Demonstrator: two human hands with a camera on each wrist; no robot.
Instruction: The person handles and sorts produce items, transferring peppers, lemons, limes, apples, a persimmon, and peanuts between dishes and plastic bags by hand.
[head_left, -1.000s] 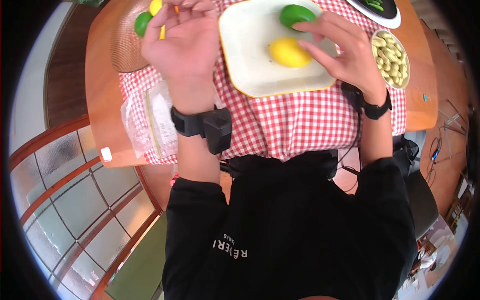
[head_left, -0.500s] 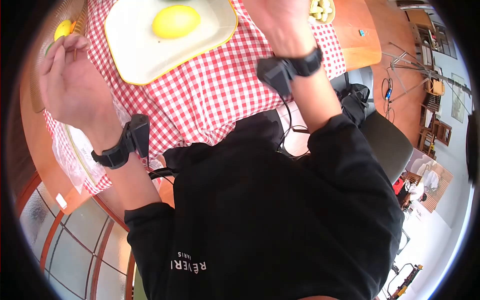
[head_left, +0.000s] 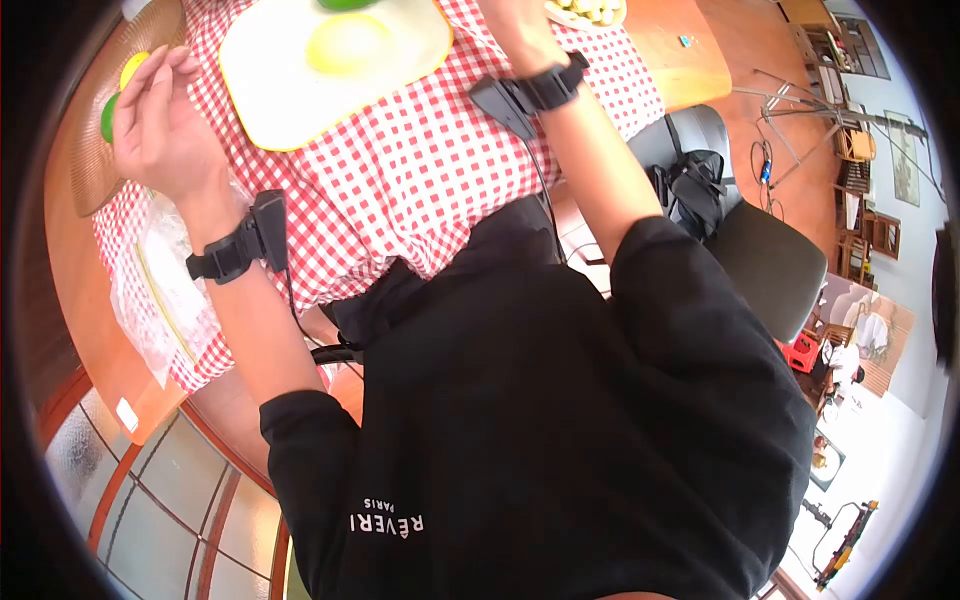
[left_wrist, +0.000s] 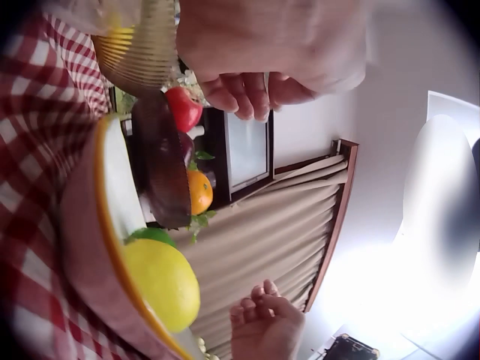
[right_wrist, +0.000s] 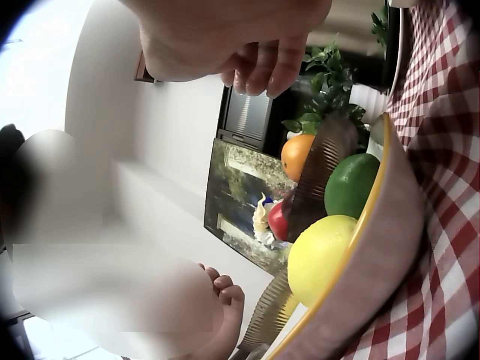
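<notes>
A yellow lemon (head_left: 350, 45) and a green fruit (head_left: 345, 4) lie in a white, yellow-rimmed dish (head_left: 280, 105); in the right wrist view the lemon (right_wrist: 321, 262) and green fruit (right_wrist: 351, 186) sit side by side. My left hand (head_left: 170, 135) is raised left of the dish, fingers loosely bent and empty. Beyond it, a ribbed amber dish (head_left: 92, 165) holds a yellow fruit (head_left: 132, 68) and a green one (head_left: 107, 118). My right hand (head_left: 520, 35), cut off by the head view's top edge, is right of the dish; its fingers (right_wrist: 262, 71) hang loosely around nothing.
A bowl of pale pieces (head_left: 598, 14) stands at the top right. On the left, a clear plastic bag (head_left: 165, 285) lies on the red checked cloth (head_left: 400, 170). A dark ribbed bowl (left_wrist: 161, 161) with fruit stands behind the white dish. A chair (head_left: 765, 265) is at the right.
Both hands have drawn away from the white dish, the right one leaving the fruit it was beside. The head view has swung to the right. The fruit remains in the dish.
</notes>
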